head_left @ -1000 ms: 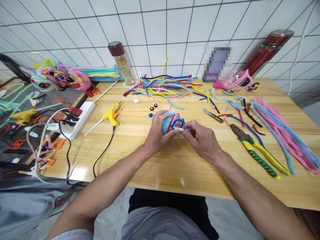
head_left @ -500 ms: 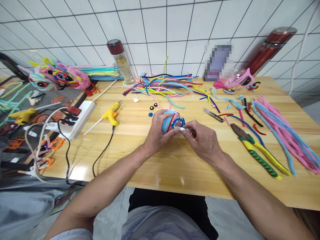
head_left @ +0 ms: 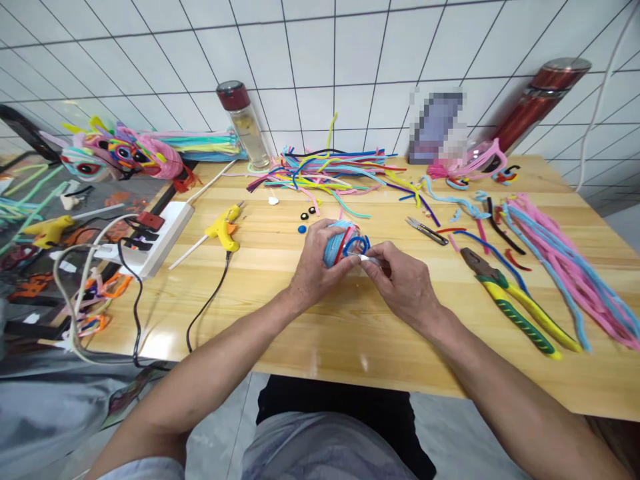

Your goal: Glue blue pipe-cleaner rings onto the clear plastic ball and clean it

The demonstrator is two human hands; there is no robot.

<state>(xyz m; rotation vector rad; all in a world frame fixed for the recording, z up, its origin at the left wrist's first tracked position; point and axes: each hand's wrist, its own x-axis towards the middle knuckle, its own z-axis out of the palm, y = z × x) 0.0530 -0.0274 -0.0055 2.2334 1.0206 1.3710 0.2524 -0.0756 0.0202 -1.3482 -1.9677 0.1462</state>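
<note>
My left hand (head_left: 316,261) is wrapped round a pipe-cleaner craft piece (head_left: 334,247), light blue with a red band and blue loops on its right side. In my right hand (head_left: 403,277), thumb and fingers pinch a thin white strip (head_left: 369,259), its tip touching the craft piece near the blue loops. What kind of thing the strip is, I cannot make out. Just beyond my left hand lie a small blue disc (head_left: 302,229) and two black rings (head_left: 309,213). To the right of my right hand are small thread snips (head_left: 427,230) and green-and-yellow pliers (head_left: 515,303).
A yellow glue gun (head_left: 223,229) and a white power strip (head_left: 165,237) with cables are at the left. Loose pipe cleaners (head_left: 335,167) lie by the wall, with a glass bottle (head_left: 245,127) beside them. Pink and blue pipe cleaners (head_left: 565,267) are on the right.
Both hands stay at nearly the same place on the craft piece. The right hand and the white strip have shifted very slightly; the view has moved a little too.
</note>
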